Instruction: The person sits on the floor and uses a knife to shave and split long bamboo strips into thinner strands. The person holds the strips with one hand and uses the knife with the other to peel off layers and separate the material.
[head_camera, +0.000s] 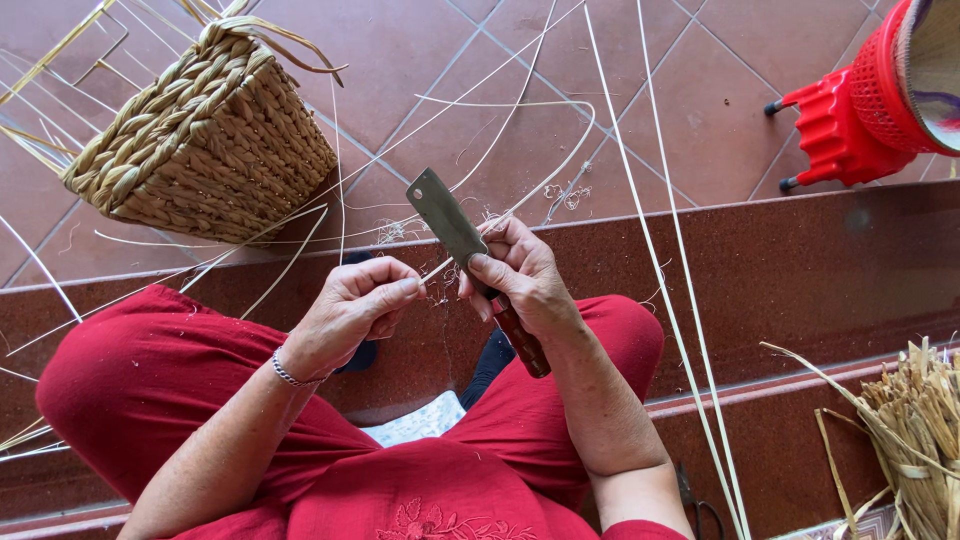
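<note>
My right hand (522, 272) grips a flat-bladed knife (446, 215) by its reddish-brown handle, with the blade pointing up and to the left. My left hand (358, 305) pinches a thin pale cane strip (500, 150) just below the blade. The strip runs from my fingers past the blade edge and curves out over the tiled floor. Fine pale shavings hang around the blade and my fingers. Both hands are over my lap, which is clothed in red.
A woven straw basket (205, 135) lies tilted on the tiles at upper left, loose strands trailing. Long pale cane strips (660, 250) cross the floor and step. A red plastic stool (850, 110) stands upper right. Dried straw bundle (915, 430) at lower right.
</note>
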